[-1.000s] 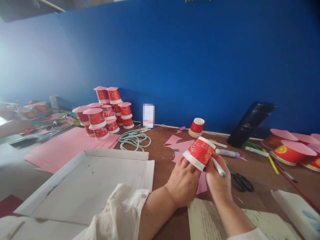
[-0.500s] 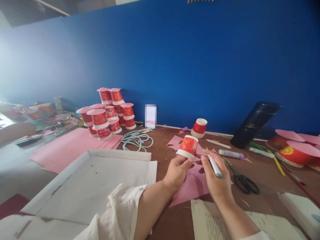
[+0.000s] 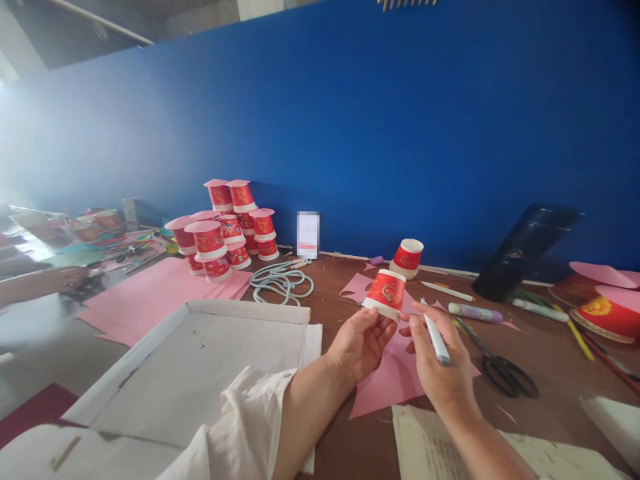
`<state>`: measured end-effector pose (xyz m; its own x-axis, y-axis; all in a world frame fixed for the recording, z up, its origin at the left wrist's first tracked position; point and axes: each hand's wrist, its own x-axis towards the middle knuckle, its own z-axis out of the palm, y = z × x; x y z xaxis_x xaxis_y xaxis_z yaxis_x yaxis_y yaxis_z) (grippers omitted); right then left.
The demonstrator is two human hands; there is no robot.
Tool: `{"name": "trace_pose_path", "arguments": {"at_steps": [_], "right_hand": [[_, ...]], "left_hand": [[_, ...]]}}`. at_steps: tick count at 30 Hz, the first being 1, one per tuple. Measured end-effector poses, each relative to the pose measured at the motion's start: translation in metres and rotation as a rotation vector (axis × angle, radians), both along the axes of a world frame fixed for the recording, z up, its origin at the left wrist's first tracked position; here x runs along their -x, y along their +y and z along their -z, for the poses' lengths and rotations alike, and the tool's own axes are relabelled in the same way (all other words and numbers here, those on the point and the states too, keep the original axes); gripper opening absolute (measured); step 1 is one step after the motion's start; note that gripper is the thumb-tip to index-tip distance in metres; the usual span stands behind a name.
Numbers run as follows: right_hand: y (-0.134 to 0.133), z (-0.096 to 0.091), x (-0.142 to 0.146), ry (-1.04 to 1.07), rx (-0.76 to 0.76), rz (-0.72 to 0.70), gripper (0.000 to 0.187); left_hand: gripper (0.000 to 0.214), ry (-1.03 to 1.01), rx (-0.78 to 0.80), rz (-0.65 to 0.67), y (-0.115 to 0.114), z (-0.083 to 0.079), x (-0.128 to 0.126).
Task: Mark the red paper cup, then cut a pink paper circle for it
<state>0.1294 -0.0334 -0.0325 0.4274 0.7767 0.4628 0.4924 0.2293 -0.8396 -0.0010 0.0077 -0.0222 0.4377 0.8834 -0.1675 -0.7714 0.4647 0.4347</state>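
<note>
My left hand (image 3: 361,341) pinches the rim of a small red paper cup (image 3: 385,293), held upside down above a pink paper sheet (image 3: 389,377) on the brown table (image 3: 330,287). My right hand (image 3: 442,363) is closed round a white marker pen (image 3: 436,337), its fingertips close to the cup's rim. Another red cup (image 3: 407,256) stands upside down further back near the blue wall.
A stack of red cups with pink lids (image 3: 223,227) stands at the back left beside a coiled cable (image 3: 281,280). Scissors (image 3: 500,367), a glue stick (image 3: 475,311), pens and a dark bottle (image 3: 525,250) lie to the right. A white cardboard tray (image 3: 195,363) is front left. Another person's hand (image 3: 70,277) is far left.
My left hand has carried the cup away from my right hand and turned it more upright. The camera has tilted up slightly. The pen stays in my right hand.
</note>
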Motion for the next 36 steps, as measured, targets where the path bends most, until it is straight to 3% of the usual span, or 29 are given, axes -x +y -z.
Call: {"name": "trace_pose_path", "arguments": {"at_steps": [5,10,15,21,26,29,36], "right_hand": [[-0.004,-0.009,0.002,-0.047,0.006,0.068,0.052],[-0.006,-0.013,0.0,-0.125,-0.105,0.131,0.051],[-0.002,-0.008,-0.002,0.012,-0.072,0.099,0.051],[0.012,-0.011,-0.001,0.232,0.019,0.157,0.062],[0.018,-0.003,0.002,0.408,0.062,0.048,0.06],[0.015,0.001,0.003,0.404,0.037,0.014,0.055],[0.008,-0.006,0.016,0.208,0.068,-0.023,0.05]], "left_hand": [[0.009,0.032,0.07,-0.043,0.0,-0.005,-0.001],[0.007,0.113,0.156,-0.068,-0.001,-0.012,-0.002],[0.012,0.133,0.011,-0.075,-0.005,-0.008,-0.003],[0.029,0.137,-0.157,-0.032,-0.02,-0.006,-0.01],[0.031,0.059,-0.189,0.062,-0.032,-0.007,-0.017],[0.031,0.0,-0.164,0.118,-0.034,-0.009,-0.018],[0.027,-0.058,0.011,0.055,-0.023,-0.016,-0.009]]}}
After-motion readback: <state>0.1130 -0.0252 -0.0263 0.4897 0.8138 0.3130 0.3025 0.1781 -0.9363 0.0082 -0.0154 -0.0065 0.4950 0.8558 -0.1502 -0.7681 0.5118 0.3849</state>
